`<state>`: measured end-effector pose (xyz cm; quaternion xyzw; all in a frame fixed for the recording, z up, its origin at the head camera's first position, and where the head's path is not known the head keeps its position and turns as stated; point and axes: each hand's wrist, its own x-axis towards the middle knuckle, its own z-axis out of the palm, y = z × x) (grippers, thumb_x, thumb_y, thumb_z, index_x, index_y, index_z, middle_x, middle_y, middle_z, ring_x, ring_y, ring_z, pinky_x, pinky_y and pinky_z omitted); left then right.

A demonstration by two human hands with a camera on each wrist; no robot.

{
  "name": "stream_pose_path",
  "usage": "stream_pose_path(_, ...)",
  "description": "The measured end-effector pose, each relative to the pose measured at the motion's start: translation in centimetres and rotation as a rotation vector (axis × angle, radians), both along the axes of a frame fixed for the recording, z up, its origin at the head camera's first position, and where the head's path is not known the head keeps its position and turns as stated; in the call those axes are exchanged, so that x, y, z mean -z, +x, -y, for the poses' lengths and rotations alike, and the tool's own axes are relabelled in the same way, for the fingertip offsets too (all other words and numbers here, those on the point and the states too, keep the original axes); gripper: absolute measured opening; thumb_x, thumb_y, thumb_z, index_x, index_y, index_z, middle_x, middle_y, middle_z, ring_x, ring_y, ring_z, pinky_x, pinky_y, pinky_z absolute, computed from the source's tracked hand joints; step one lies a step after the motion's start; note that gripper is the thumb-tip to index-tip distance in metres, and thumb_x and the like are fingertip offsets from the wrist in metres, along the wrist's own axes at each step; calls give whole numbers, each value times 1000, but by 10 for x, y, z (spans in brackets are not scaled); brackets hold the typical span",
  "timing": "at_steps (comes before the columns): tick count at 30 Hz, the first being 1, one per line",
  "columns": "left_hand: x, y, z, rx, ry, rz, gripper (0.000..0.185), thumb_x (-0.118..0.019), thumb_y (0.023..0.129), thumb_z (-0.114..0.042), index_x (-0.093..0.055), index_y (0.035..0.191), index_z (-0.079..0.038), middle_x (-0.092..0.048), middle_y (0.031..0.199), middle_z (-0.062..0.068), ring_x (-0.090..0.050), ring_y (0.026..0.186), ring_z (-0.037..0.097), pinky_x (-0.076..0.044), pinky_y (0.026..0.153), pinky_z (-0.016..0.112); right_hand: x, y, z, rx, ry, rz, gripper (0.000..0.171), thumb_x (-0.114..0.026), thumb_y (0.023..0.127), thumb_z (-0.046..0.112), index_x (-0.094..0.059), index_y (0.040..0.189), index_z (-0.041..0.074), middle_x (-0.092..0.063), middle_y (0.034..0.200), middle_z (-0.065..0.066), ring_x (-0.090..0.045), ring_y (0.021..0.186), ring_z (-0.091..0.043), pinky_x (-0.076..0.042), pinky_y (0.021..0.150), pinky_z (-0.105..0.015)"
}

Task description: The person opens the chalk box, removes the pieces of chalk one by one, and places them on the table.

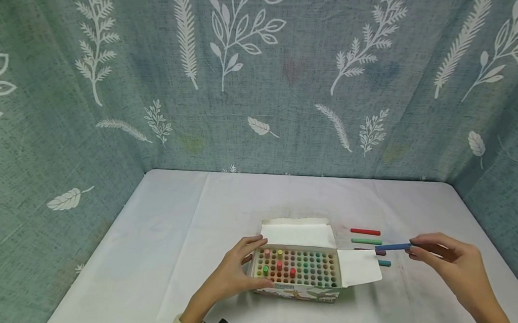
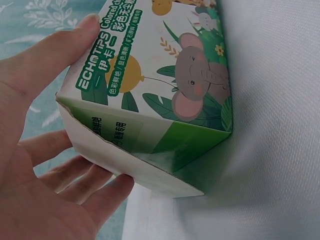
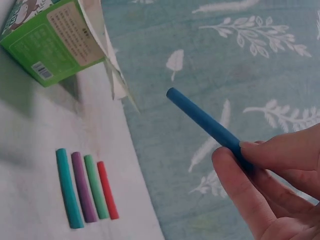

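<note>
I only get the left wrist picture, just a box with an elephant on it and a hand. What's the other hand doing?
Observer: The right hand pinches a blue chalk stick in the air, to the right of the box.
Operator: Is the box open on top?
Observer: Yes, its flaps are folded out, and rows of round holes show inside, a few holding colored stick ends.
Operator: Are more sticks lying around?
Observer: Four lie side by side on the white table: a teal stick, a purple stick, a green stick and a red stick.
Operator: Who keeps the box steady?
Observer: The left hand holds its left end.
</note>
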<state>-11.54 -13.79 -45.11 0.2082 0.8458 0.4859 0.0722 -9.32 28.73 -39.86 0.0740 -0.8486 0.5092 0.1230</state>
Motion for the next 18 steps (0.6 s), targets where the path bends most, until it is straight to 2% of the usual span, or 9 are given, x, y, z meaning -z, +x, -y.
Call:
stream_pose_path(2,-9,4,-2,-2,11,6,82,-85,71,-26,-45,141,-10,-36,144,14,-37,130,38,-41,101,53,3,0,-2,8,5,11,21,-69,85,0,-66,104,-9,-69,93,0,-69,79,-12,-56,70,-19)
stream_pose_path(6,-9,4,-2,-2,14,9,82,-85,71,-24,-45,141,-9,-36,144,15,-37,130,38,-41,101,53,11,1,-6,36,1,45,23,-69,86,3,-65,105,-9,-69,92,1,-70,77,-12,-55,69,-16)
stream_pose_path(9,5,-2,2,3,2,-4,84,-85,71,-34,-45,142,-16,-36,145,8,-37,131,34,-42,101,49,19,1,-9,47,-11,70,24,-69,86,4,-64,106,-9,-70,91,2,-70,76,-13,-55,69,-15)
stream_pose_path(12,6,-2,2,1,1,-1,83,-84,71,-37,-45,142,-18,-36,145,7,-38,131,33,-42,102,49,25,1,-11,50,-41,101,25,-68,87,5,-64,107,-10,-71,90,2,-70,76,-15,-55,69,-16)
stream_pose_path(18,5,-1,2,3,19,1,83,-85,70,-33,-45,142,-18,-35,145,8,-38,131,33,-42,101,49,36,2,-11,49,-86,187,29,-67,89,10,-63,107,-12,-70,89,4,-70,77,-18,-57,69,-21)
